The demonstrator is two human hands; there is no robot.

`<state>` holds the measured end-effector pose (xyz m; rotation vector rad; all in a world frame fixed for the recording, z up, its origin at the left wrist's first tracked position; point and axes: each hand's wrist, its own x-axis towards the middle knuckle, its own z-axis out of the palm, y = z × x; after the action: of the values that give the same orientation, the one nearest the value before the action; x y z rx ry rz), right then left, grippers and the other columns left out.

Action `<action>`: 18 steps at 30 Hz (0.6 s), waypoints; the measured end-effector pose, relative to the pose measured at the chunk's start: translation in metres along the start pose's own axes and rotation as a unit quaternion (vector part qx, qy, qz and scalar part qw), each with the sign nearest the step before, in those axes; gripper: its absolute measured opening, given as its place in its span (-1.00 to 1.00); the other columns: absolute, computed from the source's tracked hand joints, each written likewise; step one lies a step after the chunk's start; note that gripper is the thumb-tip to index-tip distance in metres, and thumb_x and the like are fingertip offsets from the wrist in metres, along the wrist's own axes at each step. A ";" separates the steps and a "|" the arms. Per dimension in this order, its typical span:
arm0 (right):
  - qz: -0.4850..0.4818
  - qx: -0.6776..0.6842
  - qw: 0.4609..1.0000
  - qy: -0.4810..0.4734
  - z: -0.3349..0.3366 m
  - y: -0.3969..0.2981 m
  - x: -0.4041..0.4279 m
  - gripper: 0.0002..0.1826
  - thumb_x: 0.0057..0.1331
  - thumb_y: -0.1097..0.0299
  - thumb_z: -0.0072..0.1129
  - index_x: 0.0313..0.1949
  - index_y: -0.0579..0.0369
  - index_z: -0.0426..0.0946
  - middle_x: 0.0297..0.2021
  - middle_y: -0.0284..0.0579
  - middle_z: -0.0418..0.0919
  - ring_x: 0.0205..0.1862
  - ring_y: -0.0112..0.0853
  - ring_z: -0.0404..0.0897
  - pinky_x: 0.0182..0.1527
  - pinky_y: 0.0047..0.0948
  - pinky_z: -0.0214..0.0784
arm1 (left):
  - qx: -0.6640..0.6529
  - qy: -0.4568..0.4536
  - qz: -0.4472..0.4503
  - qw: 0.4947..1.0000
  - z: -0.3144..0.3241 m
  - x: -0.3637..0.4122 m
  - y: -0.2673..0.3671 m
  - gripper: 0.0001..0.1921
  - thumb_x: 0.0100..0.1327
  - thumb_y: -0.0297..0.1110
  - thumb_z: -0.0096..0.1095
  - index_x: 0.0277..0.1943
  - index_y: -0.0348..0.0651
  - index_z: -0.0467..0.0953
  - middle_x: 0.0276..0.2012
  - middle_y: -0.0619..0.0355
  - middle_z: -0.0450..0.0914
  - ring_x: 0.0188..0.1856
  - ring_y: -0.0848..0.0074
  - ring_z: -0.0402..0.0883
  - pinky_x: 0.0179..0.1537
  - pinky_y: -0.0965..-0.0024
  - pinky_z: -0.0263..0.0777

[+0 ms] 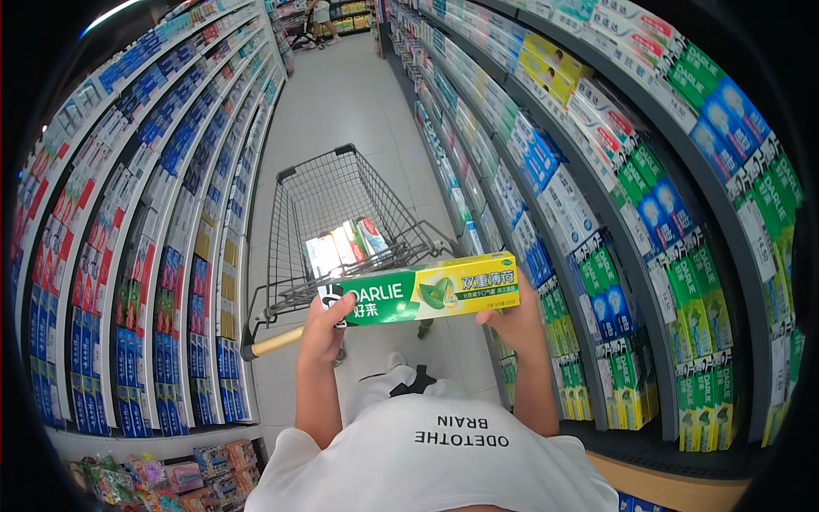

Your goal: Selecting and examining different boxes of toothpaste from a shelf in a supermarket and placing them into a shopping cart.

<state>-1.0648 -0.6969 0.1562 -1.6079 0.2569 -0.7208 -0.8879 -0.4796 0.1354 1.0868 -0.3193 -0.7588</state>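
A green and yellow Darlie toothpaste box [419, 293] lies level across both hands in front of my chest, its printed front turned up. My left hand [325, 326] grips its green end, with the thumb over the front face. Around the yellow end my right hand [512, 320] is closed, the thumb along the lower edge. Just beyond the box stands a black wire shopping cart [320, 211]. Several toothpaste boxes [349, 243] rest inside the cart at its near end. Part of the cart's pale handle [276, 342] shows left of my left hand; the box hides the rest.
Shelves of boxed toothpaste [173, 211] line the aisle's left side. On the right, closer shelves [630, 256] hold more cartons and price tags. Packaged goods [185, 477] sit at lower left. Tiled floor [339, 83] runs ahead towards a person [323, 19] far off.
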 end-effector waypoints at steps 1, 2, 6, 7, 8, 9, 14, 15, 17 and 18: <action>-0.005 -0.004 1.000 -0.004 0.004 0.002 0.006 -0.19 -0.19 0.00 0.42 -0.05 0.25 0.30 -0.27 -0.20 0.53 -0.22 -0.53 0.51 -0.17 -0.55 0.36 | -0.005 0.002 0.003 1.000 -0.004 0.003 0.002 -0.42 0.06 -0.27 0.28 0.10 -0.34 0.24 -0.08 0.09 0.47 -0.07 0.50 0.45 -0.01 0.43 0.29; -0.005 -0.011 1.000 -0.007 0.008 0.004 0.011 -0.19 -0.19 0.01 0.43 -0.04 0.25 0.30 -0.27 -0.20 0.54 -0.22 -0.53 0.51 -0.17 -0.55 0.36 | -0.006 0.006 0.003 1.000 -0.009 0.006 0.004 -0.42 0.07 -0.27 0.27 0.10 -0.35 0.24 -0.06 0.08 0.47 -0.05 0.50 0.45 -0.01 0.43 0.28; -0.008 -0.016 0.999 -0.044 0.027 0.013 0.036 -0.26 -0.12 0.10 0.43 -0.03 0.24 0.29 -0.22 -0.17 0.52 -0.17 -0.52 0.50 -0.14 -0.54 0.36 | -0.026 0.024 0.029 0.999 -0.031 0.018 0.010 -0.44 0.09 -0.27 0.25 0.10 -0.37 0.25 -0.05 0.08 0.47 -0.05 0.50 0.45 -0.01 0.43 0.29; -0.008 -0.018 0.998 -0.059 0.032 0.016 0.042 -0.29 -0.08 0.15 0.42 -0.02 0.24 0.28 -0.19 -0.16 0.51 -0.14 -0.51 0.49 -0.13 -0.53 0.36 | -0.028 0.027 0.033 0.999 -0.036 0.021 0.013 -0.44 0.09 -0.27 0.25 0.10 -0.37 0.25 -0.05 0.08 0.47 -0.05 0.50 0.45 -0.01 0.43 0.29; -0.009 -0.018 0.998 -0.064 0.037 0.017 0.048 -0.29 -0.08 0.15 0.42 -0.02 0.24 0.28 -0.19 -0.16 0.51 -0.14 -0.51 0.49 -0.13 -0.53 0.36 | -0.029 0.027 0.040 0.998 -0.041 0.023 0.016 -0.46 0.10 -0.27 0.24 0.09 -0.37 0.27 -0.07 0.09 0.48 -0.06 0.51 0.46 -0.02 0.43 0.29; 0.006 0.006 0.997 -0.080 0.043 0.020 0.054 -0.32 -0.04 0.19 0.40 0.00 0.24 0.27 -0.17 -0.15 0.49 -0.13 -0.50 0.48 -0.11 -0.52 0.36 | -0.030 0.028 0.047 0.998 -0.047 0.027 0.020 -0.47 0.10 -0.27 0.24 0.08 -0.37 0.28 -0.08 0.09 0.49 -0.08 0.51 0.46 -0.03 0.44 0.30; 0.103 0.015 0.984 -0.142 0.068 0.036 0.086 -0.38 0.05 0.25 0.33 0.02 0.25 0.25 -0.14 -0.16 0.48 -0.11 -0.49 0.46 -0.09 -0.50 0.35 | -0.003 0.060 0.102 0.993 -0.067 0.041 0.040 -0.57 0.09 -0.30 0.25 -0.02 -0.33 0.36 -0.20 0.15 0.54 -0.21 0.60 0.51 -0.15 0.53 0.35; 0.106 0.019 0.983 -0.148 0.075 0.038 0.092 -0.38 0.05 0.25 0.33 0.02 0.25 0.25 -0.14 -0.16 0.48 -0.11 -0.49 0.46 -0.09 -0.50 0.35 | -0.004 0.074 0.117 0.990 -0.067 0.041 0.043 -0.60 0.09 -0.32 0.24 -0.05 -0.32 0.37 -0.22 0.15 0.54 -0.23 0.61 0.50 -0.16 0.54 0.35; 0.078 -0.012 0.985 -0.153 0.089 0.038 0.105 -0.38 0.05 0.23 0.32 0.02 0.25 0.26 -0.16 -0.18 0.49 -0.14 -0.51 0.46 -0.11 -0.53 0.34 | -0.007 0.106 0.117 0.987 -0.077 0.043 0.046 -0.63 0.09 -0.34 0.24 -0.07 -0.32 0.38 -0.24 0.16 0.54 -0.26 0.63 0.50 -0.18 0.54 0.35; 0.070 0.005 0.986 -0.154 0.095 0.039 0.111 -0.41 0.04 0.23 0.32 -0.01 0.25 0.29 -0.19 -0.20 0.50 -0.18 -0.52 0.47 -0.14 -0.55 0.34 | -0.007 0.113 0.121 0.986 -0.082 0.043 0.048 -0.63 0.09 -0.34 0.24 -0.07 -0.32 0.38 -0.24 0.16 0.54 -0.26 0.63 0.50 -0.18 0.54 0.35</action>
<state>-0.9138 -0.6882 0.1510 -1.6481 0.1382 -0.3573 -0.7908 -0.4423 0.1358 1.0872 -0.2465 -0.4169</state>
